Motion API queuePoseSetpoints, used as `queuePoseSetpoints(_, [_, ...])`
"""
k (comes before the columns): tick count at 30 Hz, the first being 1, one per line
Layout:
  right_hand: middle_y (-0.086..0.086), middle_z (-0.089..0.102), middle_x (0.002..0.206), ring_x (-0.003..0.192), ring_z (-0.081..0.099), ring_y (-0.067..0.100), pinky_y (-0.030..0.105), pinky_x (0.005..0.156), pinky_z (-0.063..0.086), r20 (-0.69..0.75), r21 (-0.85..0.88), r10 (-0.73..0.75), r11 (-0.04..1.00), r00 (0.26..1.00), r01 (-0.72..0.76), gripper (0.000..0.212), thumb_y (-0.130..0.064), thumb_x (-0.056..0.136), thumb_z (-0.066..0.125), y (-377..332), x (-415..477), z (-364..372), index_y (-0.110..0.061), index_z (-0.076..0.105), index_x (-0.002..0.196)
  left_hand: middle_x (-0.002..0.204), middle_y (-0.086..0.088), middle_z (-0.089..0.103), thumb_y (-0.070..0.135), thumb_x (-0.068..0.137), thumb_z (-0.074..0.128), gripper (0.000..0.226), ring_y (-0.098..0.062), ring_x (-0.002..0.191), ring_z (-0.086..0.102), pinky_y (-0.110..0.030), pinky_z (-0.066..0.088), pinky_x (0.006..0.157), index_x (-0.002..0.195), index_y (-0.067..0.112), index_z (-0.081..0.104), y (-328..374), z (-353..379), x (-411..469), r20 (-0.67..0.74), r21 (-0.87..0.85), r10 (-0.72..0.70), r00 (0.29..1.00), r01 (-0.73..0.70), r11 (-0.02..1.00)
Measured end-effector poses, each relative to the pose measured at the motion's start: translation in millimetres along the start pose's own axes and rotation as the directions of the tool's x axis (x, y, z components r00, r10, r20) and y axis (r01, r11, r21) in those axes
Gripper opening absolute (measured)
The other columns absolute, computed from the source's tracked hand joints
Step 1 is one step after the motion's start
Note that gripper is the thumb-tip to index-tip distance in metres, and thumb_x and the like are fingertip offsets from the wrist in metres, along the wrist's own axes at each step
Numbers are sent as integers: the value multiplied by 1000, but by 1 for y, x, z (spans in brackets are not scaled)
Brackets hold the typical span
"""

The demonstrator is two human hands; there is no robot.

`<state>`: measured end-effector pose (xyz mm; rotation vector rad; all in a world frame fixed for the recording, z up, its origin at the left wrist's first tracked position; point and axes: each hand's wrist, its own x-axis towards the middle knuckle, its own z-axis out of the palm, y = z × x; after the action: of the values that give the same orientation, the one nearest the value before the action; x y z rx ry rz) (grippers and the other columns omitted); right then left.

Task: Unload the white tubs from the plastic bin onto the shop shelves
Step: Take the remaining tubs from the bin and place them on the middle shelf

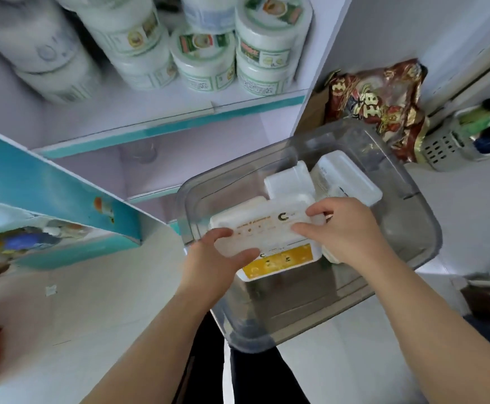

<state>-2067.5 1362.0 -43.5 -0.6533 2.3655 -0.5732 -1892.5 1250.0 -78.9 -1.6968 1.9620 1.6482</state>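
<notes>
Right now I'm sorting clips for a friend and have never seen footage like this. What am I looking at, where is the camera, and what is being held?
There is no machine here: these are a person's two bare hands. The single picture comes from a camera worn on the head, looking forward and down. The left hand and right hand grip one white tub with a yellow label by its ends, at a clear plastic bin. More white tubs lie in the bin behind it. Above is a shop shelf with stacked round jars bearing green labels. A red and gold packet sits to the right.
</notes>
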Motion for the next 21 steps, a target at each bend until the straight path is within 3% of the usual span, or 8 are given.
queuePoseSetpoints(3, [-12, 57, 99, 73, 51, -2, 9, 52, 33, -63, 11, -70, 997, 996, 71, 45, -43, 73, 77, -38, -24, -9, -24, 66, 112, 115, 6, 61, 39, 69, 81, 56, -12, 87, 65, -13, 53, 58, 120, 27, 60, 7, -40, -23, -81, -96, 103, 991, -110, 989])
queuePoseSetpoints(6, [-13, 58, 96, 72, 51, -7, 9, 45, 35, -116, 0, -146, 989, 982, 147, 47, -47, 70, 78, -81, -46, -9, -27, 67, 111, 112, 3, 66, 44, 67, 80, 58, -8, 90, 66, -9, 50, 65, 120, 27, 63, 2, -82, -40, -183, -157, 169, 968, -199, 967])
queuePoseSetpoints(9, [-10, 66, 97, 72, 56, -7, 2, 47, 39, -130, 37, -230, 971, 965, 236, 47, -45, 66, 81, -126, -66, 3, -25, 70, 108, 113, 2, 64, 45, 68, 79, 55, -8, 94, 65, -9, 48, 65, 118, 29, 65, -9, -126, -53, -291, -240, 151, 945, -225, 944])
queuePoseSetpoints(12, [-13, 67, 82, 64, 59, -8, 4, 49, 40, -121, 93, -287, 950, 950, 298, 45, -43, 62, 84, -173, -87, 27, -26, 72, 102, 109, 3, 66, 38, 69, 81, 48, -2, 87, 67, -7, 47, 63, 113, 26, 68, -29, -176, -66, -392, -348, 111, 913, -259, 901])
queuePoseSetpoints(14, [-14, 64, 75, 62, 57, -12, 4, 49, 40, -112, 111, -331, 933, 937, 343, 43, -40, 61, 85, -206, -102, 52, -26, 72, 99, 105, 3, 69, 37, 69, 81, 47, 0, 85, 68, -10, 49, 68, 113, 26, 68, -47, -214, -76, -442, -371, 99, 892, -282, 885])
queuePoseSetpoints(18, [-13, 65, 67, 61, 59, -1, 12, 49, 45, -114, 132, -431, 887, 895, 443, 41, -45, 56, 83, -272, -129, 117, -27, 73, 92, 108, 3, 67, 38, 68, 81, 49, 0, 86, 67, -12, 50, 69, 114, 28, 67, -97, -301, -91, -535, -335, 83, 841, -301, 893])
queuePoseSetpoints(21, [-12, 67, 70, 64, 60, 3, 16, 51, 47, -105, 142, -504, 846, 857, 515, 35, -45, 58, 82, -322, -145, 173, -29, 72, 87, 112, 1, 65, 53, 58, 81, 62, -8, 90, 68, -26, 56, 79, 114, 29, 67, -140, -365, -93, -593, -304, 80, 802, -315, 899])
